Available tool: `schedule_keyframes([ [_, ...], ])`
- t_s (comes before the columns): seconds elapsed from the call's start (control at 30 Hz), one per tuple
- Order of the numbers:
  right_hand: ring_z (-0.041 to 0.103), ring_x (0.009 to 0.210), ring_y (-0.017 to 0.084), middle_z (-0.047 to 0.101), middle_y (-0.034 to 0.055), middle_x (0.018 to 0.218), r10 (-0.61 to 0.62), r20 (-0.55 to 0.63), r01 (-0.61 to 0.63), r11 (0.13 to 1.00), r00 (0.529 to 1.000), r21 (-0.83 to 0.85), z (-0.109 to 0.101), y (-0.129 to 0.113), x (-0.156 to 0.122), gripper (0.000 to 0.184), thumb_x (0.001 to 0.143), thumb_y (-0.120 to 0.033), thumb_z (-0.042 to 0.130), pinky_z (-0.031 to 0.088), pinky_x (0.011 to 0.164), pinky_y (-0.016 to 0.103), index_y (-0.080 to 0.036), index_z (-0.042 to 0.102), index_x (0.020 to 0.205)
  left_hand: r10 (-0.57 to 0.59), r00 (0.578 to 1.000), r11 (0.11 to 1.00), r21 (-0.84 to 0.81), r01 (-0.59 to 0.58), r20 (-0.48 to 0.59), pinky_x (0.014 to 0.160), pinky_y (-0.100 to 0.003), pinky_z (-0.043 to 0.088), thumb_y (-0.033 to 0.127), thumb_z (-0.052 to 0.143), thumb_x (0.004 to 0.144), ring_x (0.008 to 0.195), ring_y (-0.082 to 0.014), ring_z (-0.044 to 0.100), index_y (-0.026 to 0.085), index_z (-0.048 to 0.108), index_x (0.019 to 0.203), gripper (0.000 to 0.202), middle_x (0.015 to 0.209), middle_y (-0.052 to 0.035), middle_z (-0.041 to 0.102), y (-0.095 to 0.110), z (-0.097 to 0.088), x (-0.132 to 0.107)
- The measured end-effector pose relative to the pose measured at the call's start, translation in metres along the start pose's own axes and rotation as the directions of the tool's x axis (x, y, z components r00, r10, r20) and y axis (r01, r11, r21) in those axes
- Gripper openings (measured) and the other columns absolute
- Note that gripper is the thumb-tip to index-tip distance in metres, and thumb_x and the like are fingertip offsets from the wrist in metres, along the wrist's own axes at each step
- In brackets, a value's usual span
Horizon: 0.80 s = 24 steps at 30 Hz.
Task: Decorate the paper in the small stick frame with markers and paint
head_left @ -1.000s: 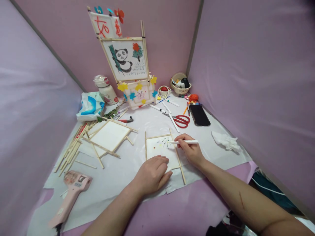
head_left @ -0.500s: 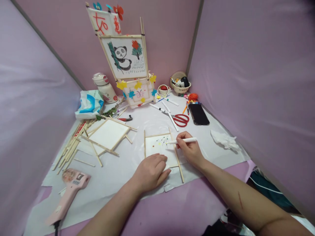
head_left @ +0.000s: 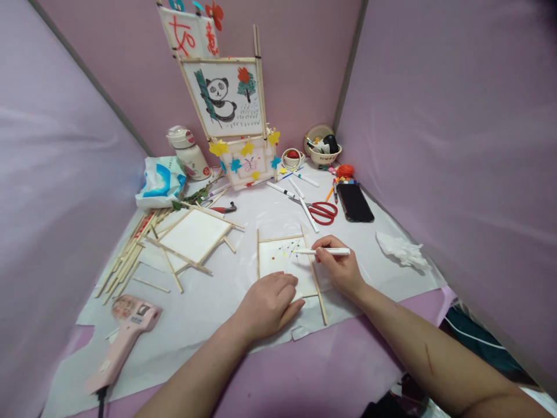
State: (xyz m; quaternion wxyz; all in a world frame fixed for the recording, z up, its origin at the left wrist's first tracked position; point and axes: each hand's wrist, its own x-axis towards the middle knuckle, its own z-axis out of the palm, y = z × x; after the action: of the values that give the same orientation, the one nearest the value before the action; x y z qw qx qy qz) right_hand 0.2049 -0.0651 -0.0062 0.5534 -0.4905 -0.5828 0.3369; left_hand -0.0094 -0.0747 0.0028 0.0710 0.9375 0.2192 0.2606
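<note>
My right hand (head_left: pixel 340 266) pinches a white marker pen (head_left: pixel 333 251), its tip over small green and yellow marks on a white panel (head_left: pixel 272 264). Thin wooden sticks (head_left: pixel 317 278) frame that panel. Across the panel's lower left corner lies my left hand (head_left: pixel 272 302), flat with the fingers stretched out, covering part of the frame. Left of it a second stick frame (head_left: pixel 195 235) holds a blank white sheet. Behind stands a tall stick lantern (head_left: pixel 224 98) bearing a panda drawing, red characters and paper flowers.
Red-handled scissors (head_left: pixel 322 212), loose markers (head_left: pixel 308 215) and a phone (head_left: pixel 355 202) lie beyond my right hand. Crumpled tissue (head_left: pixel 402 251) is at the right. A pink glue gun (head_left: pixel 126 339), wooden sticks (head_left: pixel 122 267), a tissue pack (head_left: pixel 161 181) and a bottle (head_left: pixel 189 154) are at the left.
The whole view has shifted slightly. The marker's tip has moved a little over the marks on the panel and the pen lies somewhat flatter. My left hand stays in place.
</note>
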Motion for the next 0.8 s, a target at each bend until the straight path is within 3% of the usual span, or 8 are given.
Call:
schedule_keyframes([
  [0.2,0.052,0.061,0.015,0.056,-0.0024,0.064,0.008,-0.016,-0.007,0.998,1.000,0.064,0.000,0.000,-0.001,0.021,0.093,-0.037,0.054,0.040,0.061,0.029,-0.021,0.064,0.084,0.007,1.000,1.000,0.003,-0.007,-0.017,0.092,-0.044,0.056,0.022,0.046,0.098,0.094,-0.0225,0.069,0.016,0.058,0.091,0.015,0.098,-0.0128,0.071,0.001,-0.001,0.001],
  [0.5,0.051,0.060,0.015,0.057,-0.0003,0.065,0.032,-0.016,-0.031,0.996,0.999,0.081,-0.003,0.004,-0.006,0.025,0.094,-0.040,0.053,0.039,0.058,0.030,-0.021,0.068,0.088,-0.013,1.000,1.000,0.006,0.013,-0.016,0.090,-0.042,0.055,0.028,0.046,0.099,0.085,-0.0220,0.068,0.015,0.057,0.083,0.025,0.094,-0.0112,0.071,0.002,0.004,-0.001],
  [0.67,0.051,0.059,0.015,0.057,0.0009,0.067,0.059,-0.038,-0.054,0.991,0.998,0.123,-0.005,0.009,-0.008,0.024,0.094,-0.039,0.054,0.039,0.056,0.029,-0.021,0.068,0.089,-0.029,0.999,1.000,0.005,0.029,-0.036,0.087,-0.038,0.055,0.033,0.044,0.101,0.080,-0.0202,0.067,0.017,0.057,0.080,0.029,0.085,-0.0086,0.069,0.003,0.008,-0.003],
  [0.8,0.052,0.059,0.016,0.057,0.0009,0.065,0.065,-0.040,-0.063,0.997,0.997,0.053,-0.004,0.012,-0.009,0.024,0.092,-0.040,0.055,0.040,0.055,0.029,-0.021,0.067,0.086,-0.042,0.998,0.999,0.002,0.042,-0.049,0.081,-0.037,0.055,0.035,0.046,0.100,0.078,-0.0205,0.066,0.018,0.057,0.079,0.029,0.081,-0.0083,0.068,0.002,0.010,-0.005],
])
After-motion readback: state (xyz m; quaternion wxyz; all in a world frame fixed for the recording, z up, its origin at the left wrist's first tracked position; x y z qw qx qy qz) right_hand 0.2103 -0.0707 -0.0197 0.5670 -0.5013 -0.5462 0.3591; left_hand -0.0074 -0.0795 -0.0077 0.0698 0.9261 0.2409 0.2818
